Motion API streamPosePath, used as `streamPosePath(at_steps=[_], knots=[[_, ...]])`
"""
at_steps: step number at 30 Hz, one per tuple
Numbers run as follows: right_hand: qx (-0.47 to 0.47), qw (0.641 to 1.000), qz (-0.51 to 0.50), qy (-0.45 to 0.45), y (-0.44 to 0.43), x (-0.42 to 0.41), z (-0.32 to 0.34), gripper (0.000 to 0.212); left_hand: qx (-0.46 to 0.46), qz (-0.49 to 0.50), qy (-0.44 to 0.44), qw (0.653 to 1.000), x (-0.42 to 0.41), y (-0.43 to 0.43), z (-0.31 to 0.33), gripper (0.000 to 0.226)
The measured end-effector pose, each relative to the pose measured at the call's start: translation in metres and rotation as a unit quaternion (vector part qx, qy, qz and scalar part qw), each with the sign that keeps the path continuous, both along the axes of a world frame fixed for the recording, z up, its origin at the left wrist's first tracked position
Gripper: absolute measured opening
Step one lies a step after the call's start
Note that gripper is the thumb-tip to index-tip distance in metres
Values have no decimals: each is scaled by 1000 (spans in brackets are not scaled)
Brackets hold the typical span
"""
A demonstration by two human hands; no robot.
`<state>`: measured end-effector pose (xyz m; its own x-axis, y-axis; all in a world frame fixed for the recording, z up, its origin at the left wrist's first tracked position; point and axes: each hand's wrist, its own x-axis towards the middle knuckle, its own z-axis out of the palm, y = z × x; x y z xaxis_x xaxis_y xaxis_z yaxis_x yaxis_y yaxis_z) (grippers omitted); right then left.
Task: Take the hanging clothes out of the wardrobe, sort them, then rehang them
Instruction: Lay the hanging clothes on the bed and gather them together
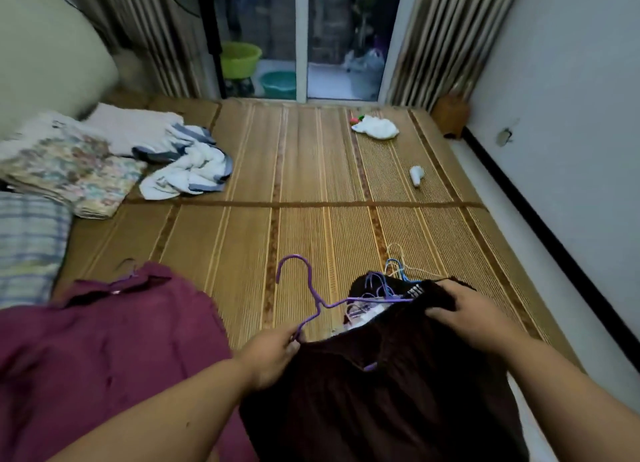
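A dark brown garment (398,392) lies over the near edge of the woven bed mat (311,191). My left hand (273,350) pinches one arm of a purple hanger (311,290), whose hook points up and left and whose other arm runs under the garment's top. My right hand (467,312) grips the garment's upper edge. Behind it lies a small heap of blue, purple and pale hangers (394,274). A maroon shirt (104,350) on a hanger is spread out at the near left.
Folded floral bedding (72,170), a striped blanket (27,240) and a crumpled white and blue cloth (194,163) lie at the left. A white cloth (377,127) and a small white bottle (417,174) rest far right. Beyond are curtains, a glass door and green basins (239,58).
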<state>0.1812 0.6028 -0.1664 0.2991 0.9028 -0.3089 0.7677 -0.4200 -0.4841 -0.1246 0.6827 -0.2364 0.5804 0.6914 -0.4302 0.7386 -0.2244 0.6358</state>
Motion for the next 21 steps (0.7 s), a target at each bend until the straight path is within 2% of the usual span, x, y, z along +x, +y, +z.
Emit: streamPosePath(at_steps=[3, 6, 9, 13, 16, 21], knots=[[5, 999, 34, -14, 2, -75, 28, 34, 31, 22, -28, 999, -77, -1, 33, 17], [25, 998, 58, -7, 5, -164, 45, 26, 90, 61, -19, 994, -176, -3, 63, 23], [38, 995, 91, 23, 17, -253, 56, 17, 142, 103, 1, 985, -273, -6, 90, 7], [12, 988, 141, 62, 41, -365, 57, 19, 192, 178, 14, 965, -394, -11, 120, 16], [-13, 980, 186, 71, 66, -444, 60, 24, 200, 238, 32, 950, -474, -21, 134, 10], [-9, 962, 259, 85, 110, -551, 66, 28, 225, 325, 73, 916, -576, -24, 142, 13]])
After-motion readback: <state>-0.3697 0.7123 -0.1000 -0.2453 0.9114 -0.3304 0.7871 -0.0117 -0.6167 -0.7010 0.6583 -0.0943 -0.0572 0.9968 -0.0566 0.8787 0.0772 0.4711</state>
